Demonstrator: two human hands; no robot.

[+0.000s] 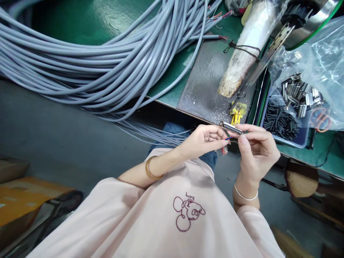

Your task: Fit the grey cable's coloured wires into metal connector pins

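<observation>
Between the thumb and fingers of my right hand [258, 147] is a multi-pin D-sub connector [231, 128], held by its right end with the row of contacts facing up. My left hand [205, 141] is closed, thumb against fingers, on thin coloured wires [228, 138], blue and red among them, just below the connector. More red wire ends hang under the left fingertips. Whether any wire touches the contacts is too small to tell. A yellow clamp-like holder [237, 113] stands right behind the connector at the bench edge.
Thick bundles of grey cable [129, 68] cover the left of the green bench. A white wrapped tube [242, 53] and a metal rod lean over a dark metal plate [201, 79]. At right, a blue bin [301, 138] holds black sleeves [279, 122] and metal connectors [301, 93] in plastic.
</observation>
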